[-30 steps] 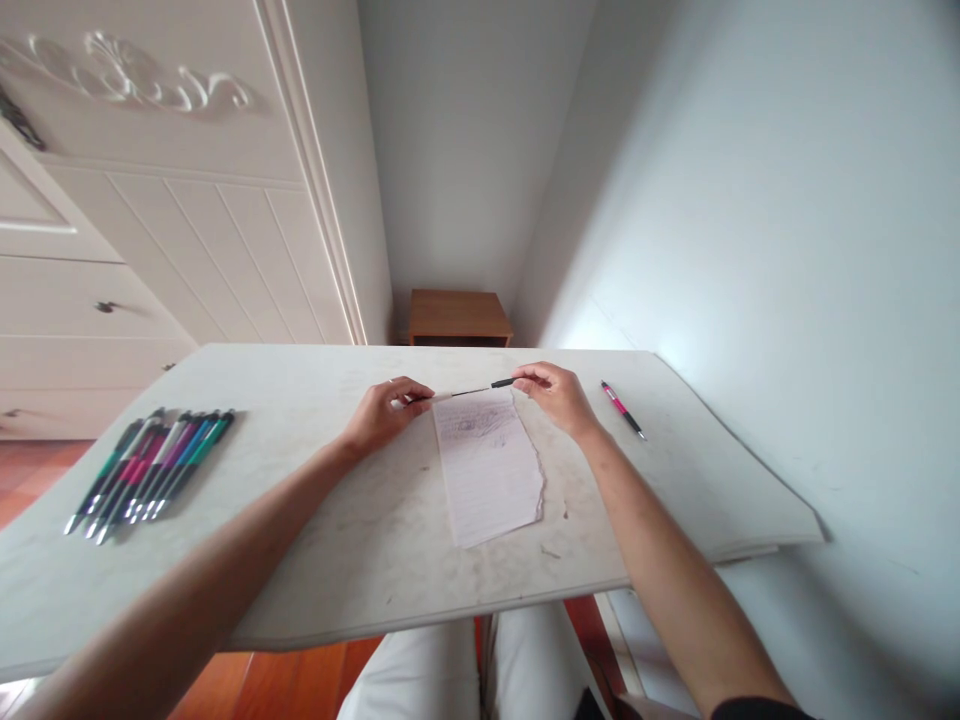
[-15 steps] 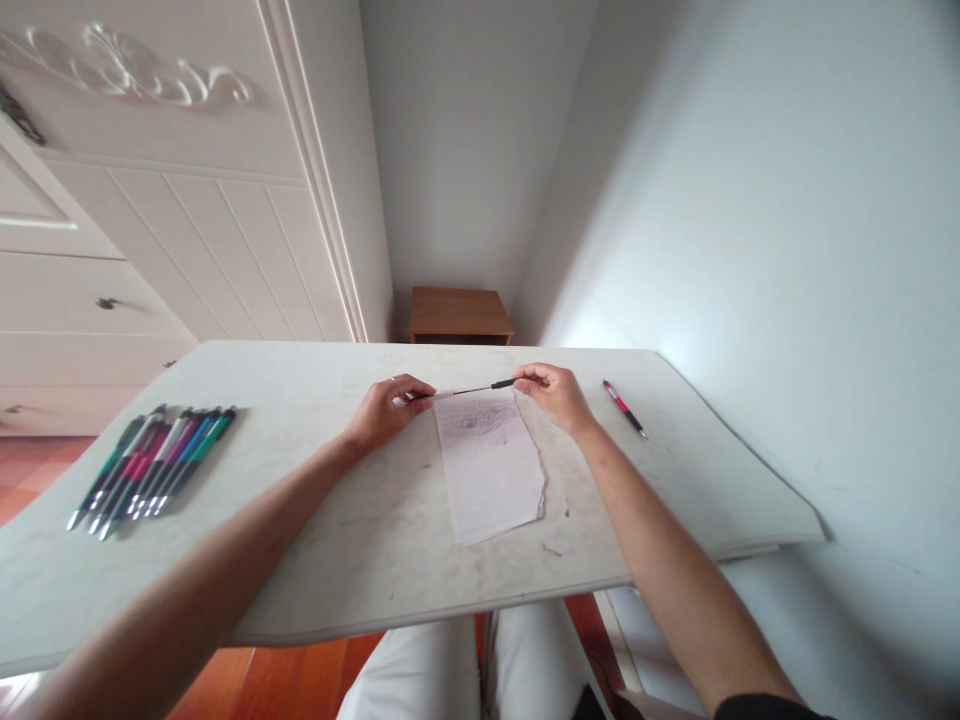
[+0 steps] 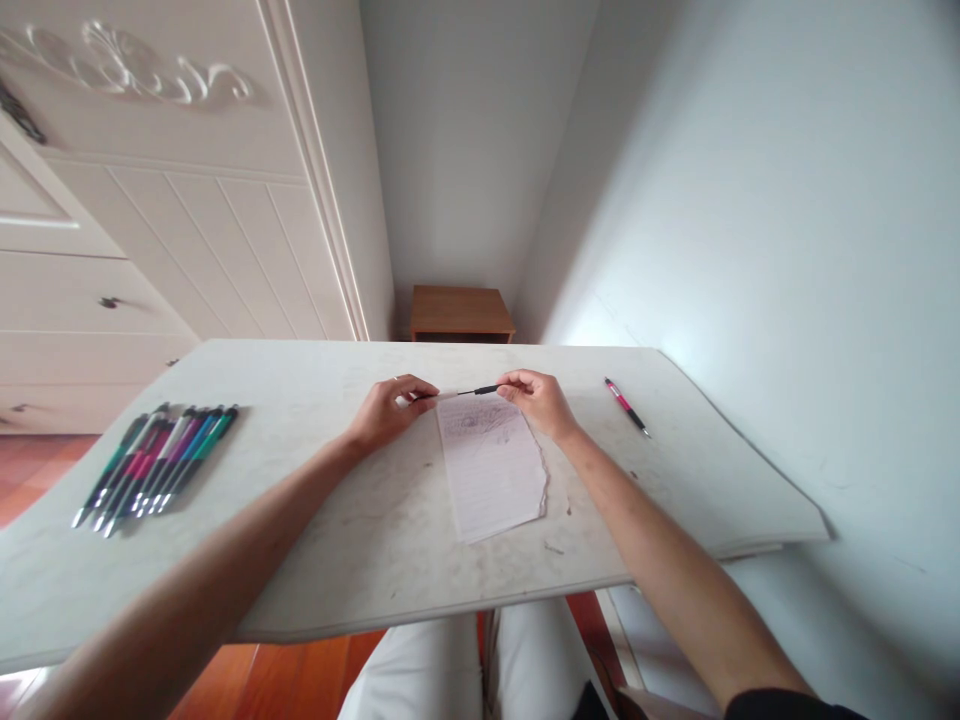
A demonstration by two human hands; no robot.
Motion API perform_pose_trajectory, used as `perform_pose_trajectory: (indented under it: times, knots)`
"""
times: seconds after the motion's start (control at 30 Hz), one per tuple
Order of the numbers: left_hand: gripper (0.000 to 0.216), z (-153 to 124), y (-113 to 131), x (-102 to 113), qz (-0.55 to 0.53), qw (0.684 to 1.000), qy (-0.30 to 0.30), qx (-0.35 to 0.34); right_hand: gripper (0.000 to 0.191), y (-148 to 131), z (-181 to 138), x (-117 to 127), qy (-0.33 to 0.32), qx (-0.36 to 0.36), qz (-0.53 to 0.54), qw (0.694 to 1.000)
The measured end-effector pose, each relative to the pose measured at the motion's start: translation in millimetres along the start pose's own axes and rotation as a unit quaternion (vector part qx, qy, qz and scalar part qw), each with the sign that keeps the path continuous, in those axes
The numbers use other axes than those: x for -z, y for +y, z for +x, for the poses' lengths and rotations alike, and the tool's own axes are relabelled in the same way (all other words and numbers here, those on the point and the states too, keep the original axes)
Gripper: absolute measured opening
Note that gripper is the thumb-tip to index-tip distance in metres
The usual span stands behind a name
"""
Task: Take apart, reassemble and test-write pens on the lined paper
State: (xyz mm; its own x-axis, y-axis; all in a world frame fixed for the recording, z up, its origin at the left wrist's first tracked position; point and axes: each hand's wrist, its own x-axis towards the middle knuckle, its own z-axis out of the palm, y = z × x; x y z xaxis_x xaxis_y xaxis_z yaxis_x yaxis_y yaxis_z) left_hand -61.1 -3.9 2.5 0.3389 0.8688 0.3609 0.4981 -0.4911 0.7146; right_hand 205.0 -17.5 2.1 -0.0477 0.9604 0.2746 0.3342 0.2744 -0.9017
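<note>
My left hand (image 3: 395, 408) is closed, thumb and fingers pinching a thin pen refill (image 3: 450, 393) with a pale stretch and a dark, narrow stretch. The refill lies nearly level and points right. Its dark end meets a black pen barrel (image 3: 486, 390), whose other end is pinched in my right hand (image 3: 538, 400). My fingers hide part of both pieces. Just below them lies a torn sheet of lined paper (image 3: 495, 475) with scribbles across its top; the right hand is over its upper right corner.
Several coloured pens (image 3: 154, 465) lie side by side at the left of the white table (image 3: 337, 560). One pink and black pen (image 3: 627, 406) is alone on the right. A cabinet (image 3: 225, 220) stands to the left, a wall (image 3: 787, 250) to the right, a small wooden stand (image 3: 461, 310) behind.
My right hand has moved left with the black barrel, so less of the thin dark refill shows between the hands. My left hand has stayed almost in place.
</note>
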Motion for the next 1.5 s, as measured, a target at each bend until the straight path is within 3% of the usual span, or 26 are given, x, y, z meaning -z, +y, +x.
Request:
perform_pose_trajectory:
  times: [0.27,0.63,0.87,1.03,1.17,1.3,1.4,1.5]
  knots:
    - [0.022,-3.0,3.6,-3.1,0.01,0.999,-0.007,-0.041,0.031,-4.7,-6.0,-17.2,-0.009,0.012,-0.003,1.0]
    - [0.014,-7.3,16.2,-3.8,0.026,0.995,0.013,-0.092,0.028,-6.6,-6.7,-17.1,0.003,-0.004,0.011,1.0]
    - [0.015,-10.4,20.7,-4.5,0.059,0.978,0.057,-0.193,0.027,-7.4,-9.6,-23.3,0.023,-0.039,0.033,0.998]
    - [0.019,-10.7,27.1,-2.1,0.084,0.969,0.067,-0.224,0.032,-12.9,-10.1,-26.0,0.011,-0.061,0.09,0.994]
    - [0.025,-12.1,34.4,-1.4,0.118,0.97,0.081,-0.197,0.032,-14.3,-10.5,-27.9,0.017,-0.064,0.118,0.991]
    - [0.043,-13.7,42.1,0.3,0.131,0.97,0.146,-0.146,0.029,-14.6,-10.5,-27.6,0.023,-0.059,0.13,0.99]
    - [0.038,-13.5,44.5,5.3,0.095,0.976,0.189,-0.056,0.03,-14.6,-9.4,-25.8,0.038,-0.051,0.124,0.99]
    - [0.048,-11.0,42.2,10.6,-0.01,0.989,0.136,0.05,0.033,-13.8,-8.4,-24.0,0.048,-0.045,0.116,0.991]
